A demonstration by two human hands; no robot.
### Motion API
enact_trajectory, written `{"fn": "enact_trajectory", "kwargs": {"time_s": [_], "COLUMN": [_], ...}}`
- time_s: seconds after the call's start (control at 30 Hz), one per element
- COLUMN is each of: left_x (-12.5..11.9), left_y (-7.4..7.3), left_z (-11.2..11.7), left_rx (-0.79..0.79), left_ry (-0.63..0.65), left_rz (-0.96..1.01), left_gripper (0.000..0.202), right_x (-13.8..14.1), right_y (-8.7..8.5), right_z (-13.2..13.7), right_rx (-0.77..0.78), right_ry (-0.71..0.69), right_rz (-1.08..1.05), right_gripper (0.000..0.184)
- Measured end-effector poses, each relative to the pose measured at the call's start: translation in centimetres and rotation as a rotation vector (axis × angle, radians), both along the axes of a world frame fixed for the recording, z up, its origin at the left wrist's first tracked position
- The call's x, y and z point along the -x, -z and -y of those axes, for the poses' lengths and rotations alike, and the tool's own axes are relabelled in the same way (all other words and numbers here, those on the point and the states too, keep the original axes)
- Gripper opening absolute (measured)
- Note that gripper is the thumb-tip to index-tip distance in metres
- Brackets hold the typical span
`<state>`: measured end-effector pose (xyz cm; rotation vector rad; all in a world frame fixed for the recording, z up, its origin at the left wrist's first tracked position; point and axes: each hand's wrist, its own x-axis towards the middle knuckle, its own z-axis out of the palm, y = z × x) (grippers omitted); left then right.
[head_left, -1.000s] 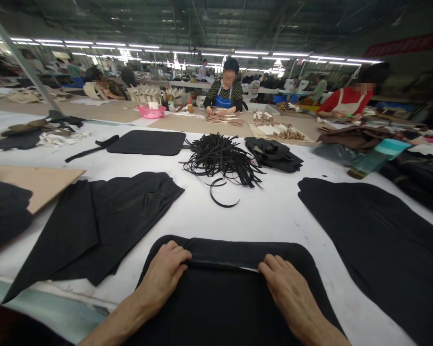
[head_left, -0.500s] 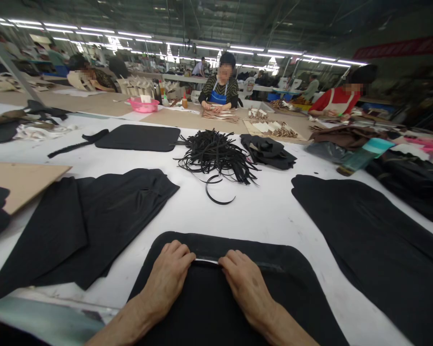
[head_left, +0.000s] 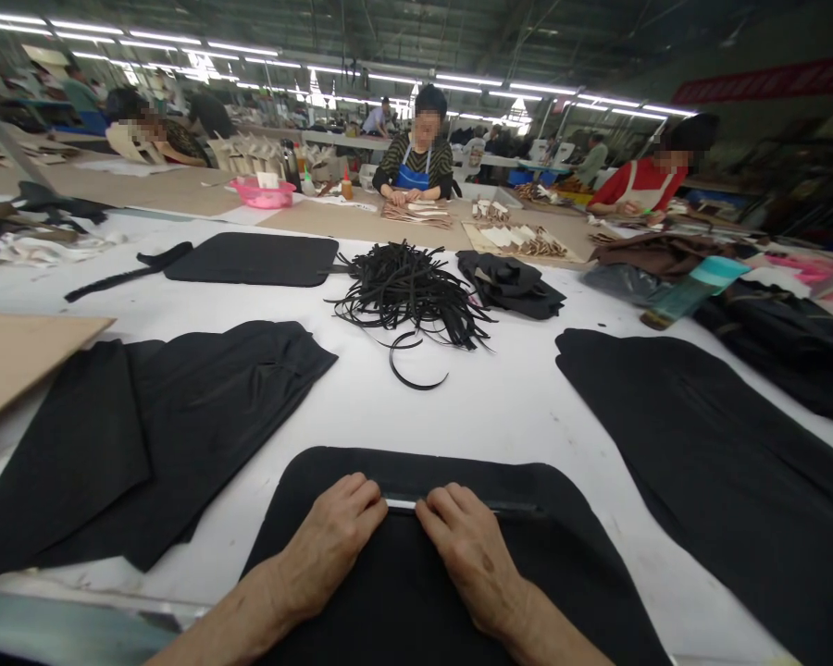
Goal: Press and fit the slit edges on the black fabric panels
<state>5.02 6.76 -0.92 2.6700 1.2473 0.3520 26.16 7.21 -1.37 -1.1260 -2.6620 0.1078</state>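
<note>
Left hand [head_left: 333, 546] and right hand [head_left: 468, 553], half-curled grips holding nothing, press the black panel [head_left: 569, 527] along its fold; even pressure between them seems best.

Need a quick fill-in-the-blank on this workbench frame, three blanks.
1. The left hand and right hand press side by side on the folded edge of a ___ fabric panel.
2. The tangled pile of strips lies on the ___ table, beyond the hands.
3. The basin on the far bench is ___.
Missing words: black; white; pink.
</note>
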Motion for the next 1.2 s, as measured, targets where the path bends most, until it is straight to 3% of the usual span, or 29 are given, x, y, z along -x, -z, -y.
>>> {"fn": "enact_trajectory", "kwargs": {"time_s": [0.23, 0.43, 0.6, 0.8, 1.1, 1.2], "left_x": [0.4, -0.8, -0.6, 1.6, 3.5, 4.2], "left_y": [0.0, 0.7, 0.8, 0.1, -1.4, -0.8], "left_z": [-0.1, 0.0, 0.1, 0.5, 1.1, 1.0], "left_rx": [-0.064, -0.164, -0.200, -0.182, -0.355, -0.414], "left_ry": [0.145, 0.162, 0.192, 0.230, 0.218, 0.187], "left_rz": [-0.108, -0.283, -0.305, -0.286, -0.166, -0.183], "left_gripper": [0.022, 0.041, 0.042, 0.044, 0.049, 0.048], "right_x": [-1.0, -0.7, -1.3, -4.4, -9.6, -11.1], "right_y": [-0.5, -0.4, -0.5, -0.9, -1.9, -1.8], "right_z": [-0.3, -0.4, -0.6, -0.4, 0.4, 0.7], "right_rx": [-0.019, -0.024, -0.026, 0.007, -0.040, -0.073], "right_ry": [-0.139, -0.126, -0.140, -0.146, -0.075, -0.037], "right_rz": [0.057, 0.074, 0.118, 0.176, 0.246, 0.269], "right_gripper": [0.016, 0.014, 0.014, 0.013, 0.016, 0.020]}}
